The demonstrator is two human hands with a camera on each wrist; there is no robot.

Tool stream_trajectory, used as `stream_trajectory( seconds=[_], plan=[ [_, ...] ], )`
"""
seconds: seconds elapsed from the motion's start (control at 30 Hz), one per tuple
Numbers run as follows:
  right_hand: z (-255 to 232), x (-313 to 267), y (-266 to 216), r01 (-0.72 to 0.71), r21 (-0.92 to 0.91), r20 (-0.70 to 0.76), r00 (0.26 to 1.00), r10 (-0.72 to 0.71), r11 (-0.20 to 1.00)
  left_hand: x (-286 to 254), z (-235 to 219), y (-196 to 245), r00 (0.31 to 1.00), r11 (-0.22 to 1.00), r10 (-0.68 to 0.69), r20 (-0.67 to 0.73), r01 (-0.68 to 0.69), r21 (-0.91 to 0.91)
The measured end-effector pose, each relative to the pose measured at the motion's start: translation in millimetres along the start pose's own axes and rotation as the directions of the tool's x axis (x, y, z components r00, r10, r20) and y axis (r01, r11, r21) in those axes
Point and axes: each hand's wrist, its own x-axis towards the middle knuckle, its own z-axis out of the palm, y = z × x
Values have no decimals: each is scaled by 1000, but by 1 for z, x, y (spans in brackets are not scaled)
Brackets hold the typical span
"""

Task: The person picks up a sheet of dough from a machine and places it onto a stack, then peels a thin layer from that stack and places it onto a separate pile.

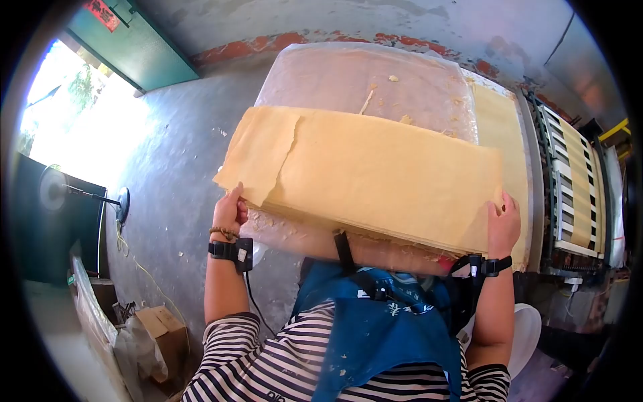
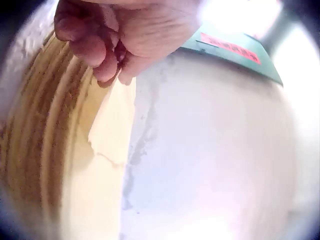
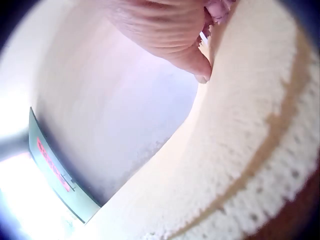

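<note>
A wide tan sheet [image 1: 388, 174] lies on a stack of similar thin sheets, whose layered edges [image 2: 47, 130] show in the left wrist view. Across its left end is a narrower piece [image 1: 261, 144] with a ragged edge. My left hand [image 1: 230, 213] [image 2: 135, 35] pinches the near left corner between thumb and fingers. At the near right corner, my right hand [image 1: 506, 224] [image 3: 160, 30] pinches the sheet edge, thumb outward; its other fingers are partly hidden.
Clear plastic [image 1: 355, 80] with scraps covers the surface behind the stack. Another tan sheet [image 1: 499, 120] lies at the right, near a slatted machine [image 1: 573, 181]. A fan [image 1: 57, 189] and a cardboard box [image 1: 163, 331] stand at the left.
</note>
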Motion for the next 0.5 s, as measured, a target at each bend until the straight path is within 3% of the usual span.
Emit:
stream_trajectory(
  seconds=[0.03,0.07,0.17,0.23,0.3,0.33,0.43,0.5],
  plan=[
    [-2,1,-3,39,-81,-28,999,-42,996,1,4,1,998,989,-61,22,63,-134],
    [-3,3,-4,-35,0,19,999,35,999,-1,9,-1,998,992,-50,36,53,-111],
    [12,9,8,-245,305,173,964,200,920,-13,33,-11,995,987,92,47,-97,125],
    [42,14,58,-355,545,246,934,260,760,-18,39,-14,995,969,92,47,-101,227],
    [2,17,29,-520,654,450,851,271,549,-13,34,-17,993,939,105,52,-116,324],
    [-11,21,14,-589,694,544,806,233,414,-12,32,-17,993,950,104,58,-116,289],
    [-24,28,23,-595,555,631,756,172,581,-18,23,-15,991,982,109,73,-119,148],
    [-23,25,25,-680,556,720,681,133,478,-23,29,-15,982,994,99,160,-104,26]
  ],
)
